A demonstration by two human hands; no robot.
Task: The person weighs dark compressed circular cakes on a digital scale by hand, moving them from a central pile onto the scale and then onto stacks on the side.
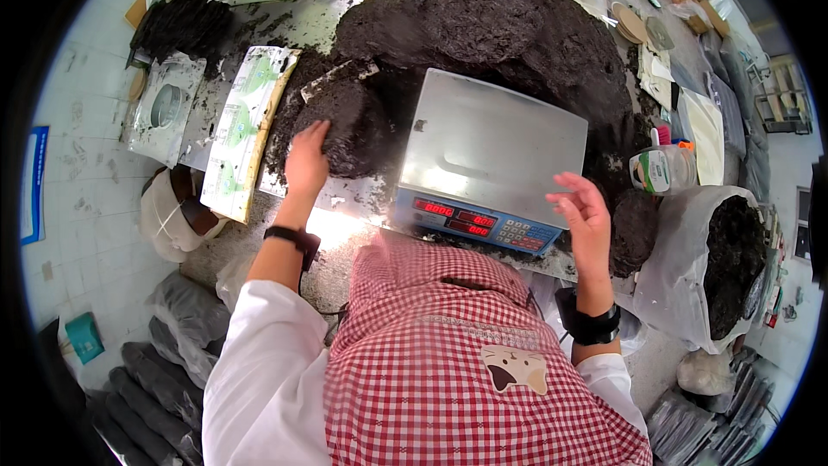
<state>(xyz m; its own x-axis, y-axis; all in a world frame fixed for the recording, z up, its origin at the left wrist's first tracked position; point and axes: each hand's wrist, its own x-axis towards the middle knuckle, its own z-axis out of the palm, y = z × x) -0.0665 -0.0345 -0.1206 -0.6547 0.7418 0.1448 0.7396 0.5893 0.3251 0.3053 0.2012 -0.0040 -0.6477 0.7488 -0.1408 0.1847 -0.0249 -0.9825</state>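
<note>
Your crumb-strewn tabletop (310, 22) ends at six o'clock, free space above the scale (492, 129). At its nine, your left hand (308, 160), loosely curled, touches the dark cake (349, 121); at four, your right hand (585, 207) spreads empty.

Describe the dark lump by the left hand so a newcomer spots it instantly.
Find the silver-topped scale near the picture's centre. Just left of it sits a rounded, near-black lump. Unlike the big heap behind the scale, it has a pale, smeared strip at its far edge and the left hand at its left side.
</note>
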